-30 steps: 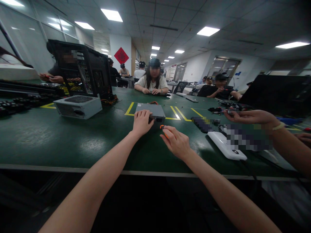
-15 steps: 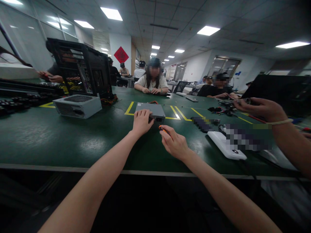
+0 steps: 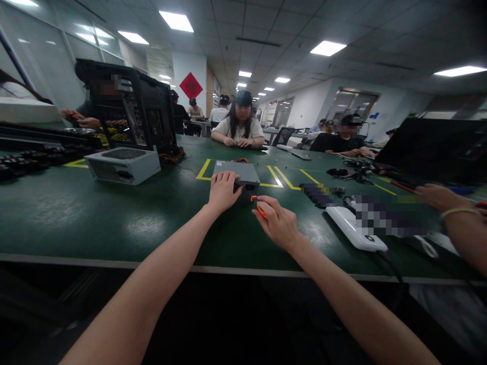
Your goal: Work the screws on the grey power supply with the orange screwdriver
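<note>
A flat grey computer power supply (image 3: pixel 243 172) lies on the green table, a black socket on its near face. My left hand (image 3: pixel 224 191) grips its near left edge, fingers over the top. Close in front of its near right corner, my right hand (image 3: pixel 279 220) is closed on a small orange-and-black hand tool (image 3: pixel 260 208); its exact kind is too small to make out. The tool's tip points toward the power supply, slightly apart from it.
A second power supply (image 3: pixel 124 165) and an open black computer case (image 3: pixel 140 111) stand left. Right are a white power bank (image 3: pixel 355 228), loose cables (image 3: pixel 352 172) and a co-worker's hand (image 3: pixel 441 196). Yellow tape (image 3: pixel 274 177) marks the table. Another person sits opposite.
My right hand has drawn slightly right, with more of the orange tool showing. My left hand stays on the power supply. The co-worker's hand at right has moved down and right.
</note>
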`<action>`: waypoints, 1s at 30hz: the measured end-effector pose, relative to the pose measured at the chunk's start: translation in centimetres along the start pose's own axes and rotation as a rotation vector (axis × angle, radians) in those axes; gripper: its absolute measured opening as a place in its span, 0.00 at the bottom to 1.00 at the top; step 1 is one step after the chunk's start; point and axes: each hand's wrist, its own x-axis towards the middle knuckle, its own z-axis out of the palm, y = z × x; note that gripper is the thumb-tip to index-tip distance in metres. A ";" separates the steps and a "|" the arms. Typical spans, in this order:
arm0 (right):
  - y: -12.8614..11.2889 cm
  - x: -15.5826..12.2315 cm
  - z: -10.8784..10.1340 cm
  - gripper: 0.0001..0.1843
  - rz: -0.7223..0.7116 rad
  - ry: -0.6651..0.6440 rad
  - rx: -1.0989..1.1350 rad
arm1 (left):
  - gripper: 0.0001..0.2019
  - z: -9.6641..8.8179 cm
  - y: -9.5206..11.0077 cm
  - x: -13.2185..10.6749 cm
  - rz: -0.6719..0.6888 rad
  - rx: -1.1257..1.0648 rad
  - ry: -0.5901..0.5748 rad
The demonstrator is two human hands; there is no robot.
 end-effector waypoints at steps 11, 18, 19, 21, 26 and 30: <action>0.0 0.2 -0.1 0.16 0.041 0.016 0.037 | 0.15 0.0 0.0 0.0 0.007 0.003 0.003; 0.0 -0.1 0.2 0.15 -0.003 -0.006 -0.014 | 0.14 0.0 0.1 0.0 -0.002 0.000 0.001; 0.1 -0.1 0.2 0.15 0.014 0.002 -0.018 | 0.14 0.0 0.1 0.0 -0.004 -0.005 -0.003; 0.1 0.0 0.1 0.15 0.040 0.017 -0.015 | 0.14 -0.1 0.1 0.0 -0.008 -0.012 -0.009; -0.1 0.1 -0.1 0.15 -0.066 -0.025 0.008 | 0.14 -0.1 0.1 0.0 -0.001 0.004 0.006; 0.0 0.1 -0.1 0.15 -0.053 0.012 -0.030 | 0.15 0.0 0.1 0.0 0.005 -0.004 0.005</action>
